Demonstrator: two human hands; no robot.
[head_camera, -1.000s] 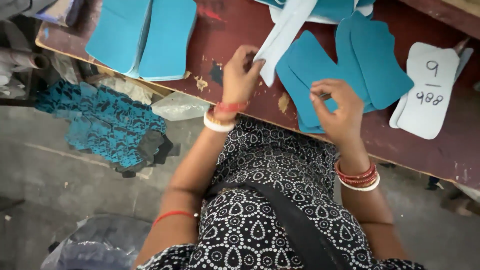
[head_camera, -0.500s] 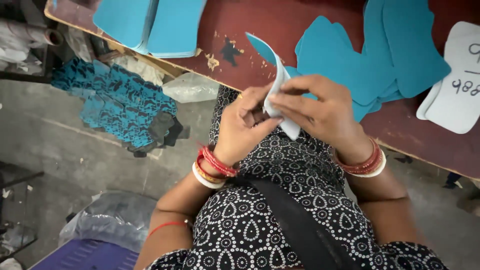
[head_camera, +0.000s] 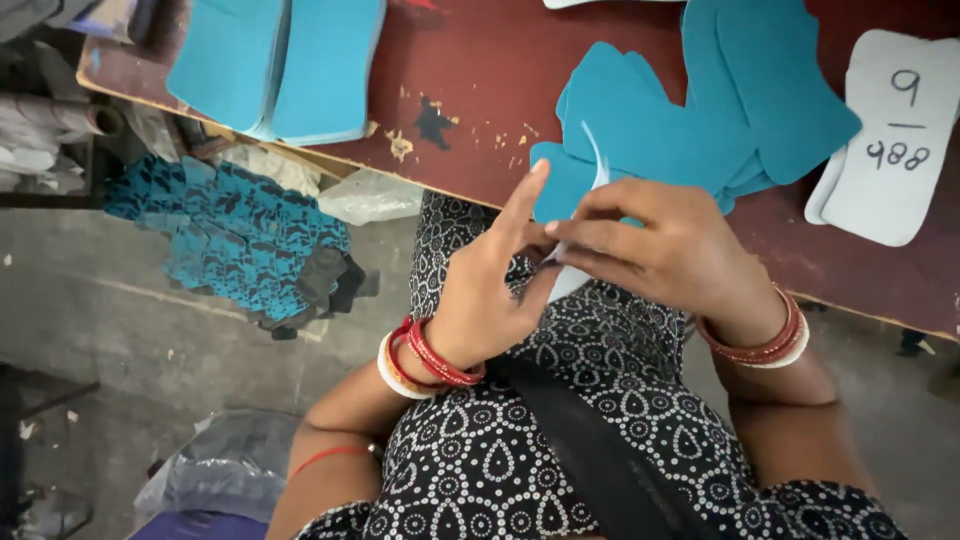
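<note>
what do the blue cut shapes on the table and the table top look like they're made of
The blue cut shapes: thin, flexible sheet, perhaps fabric-backed foam or synthetic leather; matte, flat, clean-cut edges. The piece pinched between the left hand and right hand bends easily and shows a pale underside. The table top: likely painted wood, dark red, with chipped spots showing a lighter layer.

Soft, even daylight — sharp centre, dim floor, no glare.

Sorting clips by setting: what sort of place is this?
Probably a small cutting or footwear workshop: stacked teal cut pieces on a worn red worktable, and teal offcuts on the concrete floor.
</note>
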